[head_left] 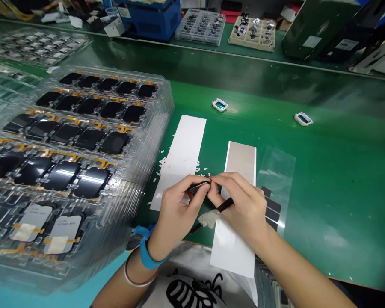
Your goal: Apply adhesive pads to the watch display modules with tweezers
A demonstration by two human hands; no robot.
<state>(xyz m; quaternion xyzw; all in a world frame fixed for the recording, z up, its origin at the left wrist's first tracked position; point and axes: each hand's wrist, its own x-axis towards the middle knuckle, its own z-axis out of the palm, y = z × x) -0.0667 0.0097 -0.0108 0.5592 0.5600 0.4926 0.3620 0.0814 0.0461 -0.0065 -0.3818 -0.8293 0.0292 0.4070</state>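
My left hand point(176, 209) is closed round a small dark screen module point(199, 187), held on edge above the green mat point(324, 171). A blue wrist strap point(145, 248) sits on that wrist. My right hand point(244, 205) pinches at the module's right end and also grips black tweezers point(225, 205), whose lower end carries a grey wad of peeled bits point(208, 218). Both hands hover over two white paper strips point(182, 154) point(234, 244).
Stacked clear trays of black screen modules point(83, 137) fill the left. A clear film with black patches point(272, 201) lies right of the strips. Two small white-framed parts point(220, 105) point(303, 118) lie farther back. More trays, a blue bin point(154, 17) and dark boxes line the far edge.
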